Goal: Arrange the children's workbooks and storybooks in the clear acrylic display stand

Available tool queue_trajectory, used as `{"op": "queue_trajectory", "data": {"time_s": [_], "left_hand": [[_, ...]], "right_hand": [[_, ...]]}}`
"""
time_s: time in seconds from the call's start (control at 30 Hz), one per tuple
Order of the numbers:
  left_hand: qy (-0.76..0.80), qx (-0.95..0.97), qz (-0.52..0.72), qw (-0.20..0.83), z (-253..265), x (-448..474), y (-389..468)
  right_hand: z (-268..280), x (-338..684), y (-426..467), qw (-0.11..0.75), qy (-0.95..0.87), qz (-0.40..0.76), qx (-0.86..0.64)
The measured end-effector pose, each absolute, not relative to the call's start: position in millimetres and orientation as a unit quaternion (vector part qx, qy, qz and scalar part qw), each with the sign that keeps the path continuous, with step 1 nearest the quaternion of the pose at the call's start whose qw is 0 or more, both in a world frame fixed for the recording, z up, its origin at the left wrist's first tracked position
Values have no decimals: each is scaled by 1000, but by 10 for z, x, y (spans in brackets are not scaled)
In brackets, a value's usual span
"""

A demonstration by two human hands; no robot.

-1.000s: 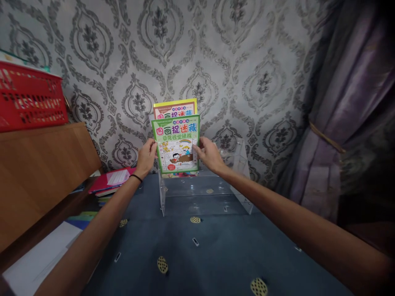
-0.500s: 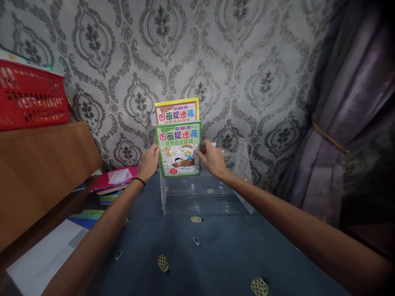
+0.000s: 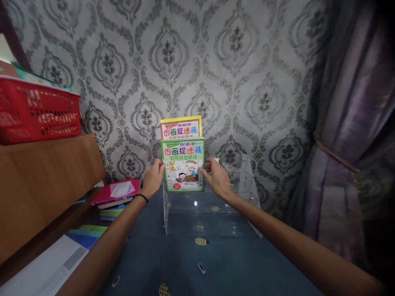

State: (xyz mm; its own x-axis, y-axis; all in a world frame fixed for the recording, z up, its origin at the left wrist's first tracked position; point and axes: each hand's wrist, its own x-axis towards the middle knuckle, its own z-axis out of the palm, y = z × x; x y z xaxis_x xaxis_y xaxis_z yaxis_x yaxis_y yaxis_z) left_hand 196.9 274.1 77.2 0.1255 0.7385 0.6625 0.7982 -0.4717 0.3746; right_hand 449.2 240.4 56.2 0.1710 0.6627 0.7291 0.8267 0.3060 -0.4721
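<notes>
A green-bordered picture book (image 3: pixel 184 166) stands upright between my hands, its cartoon cover facing me. My left hand (image 3: pixel 153 177) pinches its left edge, and my right hand (image 3: pixel 217 176) grips the right edge with the thumb on the cover. Just behind and above it shows the top of a similar yellow-edged book (image 3: pixel 181 126); its lower part is hidden. Both books are at the left side of a clear acrylic tiered rack (image 3: pixel 212 220). Whether the green book's bottom rests on a tier, I cannot tell.
The rack stands on a dark blue patterned tablecloth (image 3: pixel 173 255) against a wallpapered wall (image 3: pixel 234 49). Books and papers (image 3: pixel 119 191) are stacked at left, beside a wooden cabinet (image 3: pixel 52 181) bearing a red basket (image 3: pixel 55 109). A grey-purple curtain (image 3: pixel 333 197) hangs at right.
The camera view has tilted up, so everything sits lower in the picture. Both hands keep hold of the green book, which stays in nearly the same place before the yellow-edged one.
</notes>
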Motion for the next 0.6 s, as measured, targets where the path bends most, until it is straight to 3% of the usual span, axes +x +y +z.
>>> {"op": "queue_trajectory", "data": {"time_s": [0.6], "left_hand": [[-515,-747,-421,7,767,1982,2783]], "right_hand": [[629,4459,2384,455,-629,-39,-629]]}}
